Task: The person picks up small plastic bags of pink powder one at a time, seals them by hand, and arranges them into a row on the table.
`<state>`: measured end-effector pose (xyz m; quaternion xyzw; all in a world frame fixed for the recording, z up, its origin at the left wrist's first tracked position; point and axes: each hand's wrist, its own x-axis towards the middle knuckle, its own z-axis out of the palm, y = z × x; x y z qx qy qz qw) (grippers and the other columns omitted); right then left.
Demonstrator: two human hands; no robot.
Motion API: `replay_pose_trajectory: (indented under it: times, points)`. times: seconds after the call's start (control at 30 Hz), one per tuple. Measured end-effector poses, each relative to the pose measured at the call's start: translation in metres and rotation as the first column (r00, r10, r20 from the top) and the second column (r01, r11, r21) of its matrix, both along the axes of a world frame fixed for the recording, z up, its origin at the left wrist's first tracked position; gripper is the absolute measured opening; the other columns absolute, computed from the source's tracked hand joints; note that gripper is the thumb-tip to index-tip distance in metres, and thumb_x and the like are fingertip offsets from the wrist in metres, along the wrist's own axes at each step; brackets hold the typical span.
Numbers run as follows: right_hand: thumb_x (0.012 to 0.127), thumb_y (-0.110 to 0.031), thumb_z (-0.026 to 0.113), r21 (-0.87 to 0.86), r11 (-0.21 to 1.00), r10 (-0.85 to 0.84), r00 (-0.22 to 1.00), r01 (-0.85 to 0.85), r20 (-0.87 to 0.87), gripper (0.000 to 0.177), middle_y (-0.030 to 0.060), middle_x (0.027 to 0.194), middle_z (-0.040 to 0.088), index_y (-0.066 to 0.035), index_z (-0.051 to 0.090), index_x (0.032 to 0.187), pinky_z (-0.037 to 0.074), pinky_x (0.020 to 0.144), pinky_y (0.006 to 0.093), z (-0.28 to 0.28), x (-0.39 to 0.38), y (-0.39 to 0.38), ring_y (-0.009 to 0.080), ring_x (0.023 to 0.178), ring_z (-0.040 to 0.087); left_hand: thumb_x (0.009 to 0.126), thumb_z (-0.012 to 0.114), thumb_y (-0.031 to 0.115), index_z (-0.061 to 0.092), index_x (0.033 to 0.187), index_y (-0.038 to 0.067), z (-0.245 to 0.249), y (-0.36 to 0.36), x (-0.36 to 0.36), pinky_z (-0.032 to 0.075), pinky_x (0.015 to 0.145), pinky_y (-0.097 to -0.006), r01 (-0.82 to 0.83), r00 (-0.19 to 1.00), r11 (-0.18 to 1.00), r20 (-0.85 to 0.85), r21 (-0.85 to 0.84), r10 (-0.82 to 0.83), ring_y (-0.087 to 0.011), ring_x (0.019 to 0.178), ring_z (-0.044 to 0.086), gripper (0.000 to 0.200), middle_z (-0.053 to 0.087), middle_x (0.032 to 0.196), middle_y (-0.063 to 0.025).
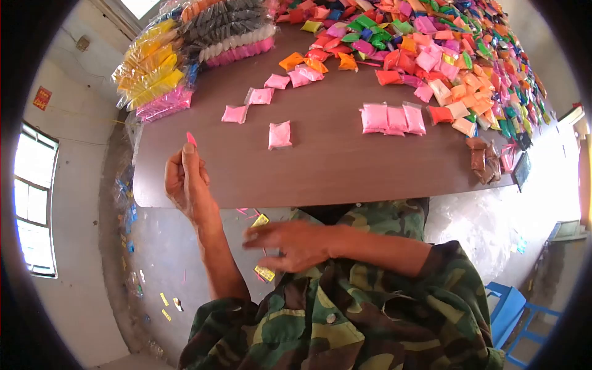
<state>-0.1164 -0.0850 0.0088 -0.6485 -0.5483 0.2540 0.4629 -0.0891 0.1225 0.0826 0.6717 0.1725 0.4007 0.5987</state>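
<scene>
My left hand (190, 185) is raised at the table's front left edge, thumb and fingers pinched on a small bright pink strip (191, 139) whose kind I cannot make out. Slightly blurred, my right hand (287, 244) hovers in front of my body below the table edge, fingers apart and nothing seen in them. A single light pink packet (280, 135) lies to the right of the left hand. Behind it, more pink packets (234, 114) run in a slanting line. Three pink packets (393, 119) lie side by side farther right.
On the brown table (333, 172), a big heap of colourful packets (425, 55) fills the back right. Stacked bagged packets (154, 68) stand at the back left. Brown packets (484, 159) lie near the right edge. A blue stool (509, 311) stands at lower right; scraps litter the floor.
</scene>
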Motion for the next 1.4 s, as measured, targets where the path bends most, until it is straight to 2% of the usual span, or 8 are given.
replay_pose_trajectory:
  times: [0.13,0.23,0.37,0.5,0.6,0.67,0.83,1.4]
  points:
    - [0.104,-0.042,0.071,0.036,0.82,-0.507,0.695,0.572,0.51,0.058,0.0213,0.156,0.057,-0.003,0.062,0.146,0.047,0.12,0.0527,-0.014,0.036,-0.033,0.0421,0.142,0.057,0.106,0.079,0.028,0.072,0.095,0.006,-0.02,0.011,-0.003,0.03,0.053,-0.022,-0.004,0.999,0.999,-0.035,-0.037,0.003,-0.0023,0.059,0.045,0.026,0.06,0.074,0.0023]
    - [0.101,-0.045,0.072,0.119,0.746,-0.575,0.544,0.655,0.611,0.067,0.0225,0.156,0.056,0.002,0.059,0.147,0.042,0.123,0.0541,-0.026,0.06,-0.04,0.0425,0.144,0.054,0.106,0.08,0.03,0.071,0.093,0.007,-0.025,0.002,-0.005,0.027,0.052,-0.0218,0.013,0.999,0.996,-0.031,-0.089,-0.016,-0.0017,0.058,0.043,0.027,0.059,0.075,0.0028]
    - [0.101,-0.048,0.07,0.03,0.908,-0.335,0.684,0.417,0.648,0.071,0.0234,0.154,0.058,0.005,0.058,0.148,0.04,0.123,0.0544,-0.027,0.03,0.005,0.0427,0.139,0.056,0.105,0.079,0.033,0.067,0.089,0.009,-0.016,-0.001,-0.001,0.022,0.05,-0.0214,0.015,1.0,0.998,-0.005,-0.056,-0.015,-0.0005,0.056,0.039,0.031,0.057,0.076,0.0037]
    - [0.101,-0.042,0.073,-0.339,0.891,0.307,0.951,-0.303,-0.042,0.051,0.0213,0.131,0.072,-0.006,0.071,0.136,0.047,0.116,0.05,0.01,0.008,0.029,0.0424,0.13,0.063,0.106,0.079,0.032,0.066,0.088,0.01,0.0,0.006,-0.003,0.022,0.05,-0.0213,-0.019,0.999,0.999,0.029,-0.031,0.02,-0.0005,0.056,0.038,0.032,0.057,0.076,0.0039]
    - [0.097,-0.029,0.079,0.096,0.967,-0.254,0.912,0.236,0.321,0.031,0.019,0.108,0.078,-0.011,0.077,0.122,0.056,0.1,0.0478,-0.02,0.023,0.019,0.0402,0.112,0.07,0.106,0.079,0.032,0.066,0.088,0.01,-0.004,0.016,-0.009,0.023,0.05,-0.0209,-0.042,0.999,0.998,-0.003,-0.053,0.042,-0.0003,0.056,0.039,0.031,0.057,0.076,0.004]
    - [0.094,-0.015,0.081,0.21,0.845,-0.521,0.844,0.491,0.124,0.026,0.0155,0.104,0.077,-0.011,0.077,0.119,0.06,0.084,0.0468,-0.018,0.044,0.003,0.0377,0.098,0.073,0.106,0.079,0.031,0.067,0.088,0.011,-0.013,0.019,-0.01,0.023,0.05,-0.0207,-0.035,0.999,0.996,-0.022,-0.077,0.033,-0.0003,0.057,0.039,0.03,0.057,0.075,0.0041]
    - [0.097,-0.019,0.076,0.254,0.645,-0.757,0.557,0.721,0.341,0.024,0.0095,0.123,0.073,-0.016,0.075,0.12,0.06,0.092,0.0485,-0.008,0.104,-0.012,0.0376,0.113,0.073,0.107,0.078,0.031,0.069,0.09,0.01,-0.031,0.01,-0.007,0.024,0.05,-0.0213,0.024,0.999,0.997,-0.043,-0.077,-0.027,-0.0008,0.057,0.04,0.028,0.058,0.075,0.0039]
    - [0.096,-0.028,0.079,0.16,0.795,-0.539,0.559,0.585,0.63,0.049,0.0129,0.155,0.06,-0.006,0.069,0.138,0.043,0.124,0.0515,-0.026,0.102,-0.064,0.033,0.15,0.052,0.105,0.08,0.028,0.072,0.097,0.0,-0.057,-0.023,-0.007,0.03,0.05,-0.0225,0.186,0.959,0.978,-0.197,-0.099,-0.203,-0.0029,0.058,0.046,0.03,0.061,0.074,0.0005]
